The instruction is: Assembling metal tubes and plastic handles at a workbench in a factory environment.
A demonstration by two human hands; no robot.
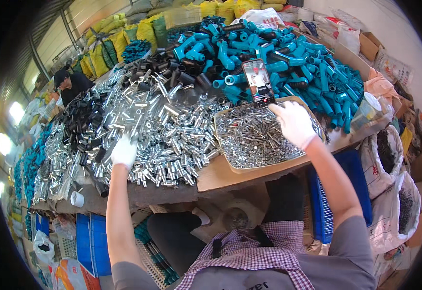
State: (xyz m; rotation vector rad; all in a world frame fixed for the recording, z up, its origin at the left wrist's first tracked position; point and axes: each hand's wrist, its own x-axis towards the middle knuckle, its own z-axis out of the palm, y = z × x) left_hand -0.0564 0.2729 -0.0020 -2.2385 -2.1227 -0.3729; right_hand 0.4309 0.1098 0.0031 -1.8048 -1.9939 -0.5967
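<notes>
My left hand [124,152], in a white glove, reaches into a heap of shiny metal tubes [138,113]. Its fingertips are blurred among the parts, so a grip cannot be made out. My right hand [295,124], also gloved in white, hovers over the right side of a shallow tray [240,170] full of small metal pins and screw-like pieces [257,133]. Its fingers stretch toward the lower end of a phone [258,82] with a lit screen, which leans upright at the tray's far edge. Fingertips and phone seem to meet there.
Teal angled plastic handles [317,72] pile up behind the tray, black plastic parts [83,116] at the left. A white cup [77,199] sits at the table's front edge. Blue crates [92,241] and open white sacks [392,208] stand below. Another person [71,87] works at the far left.
</notes>
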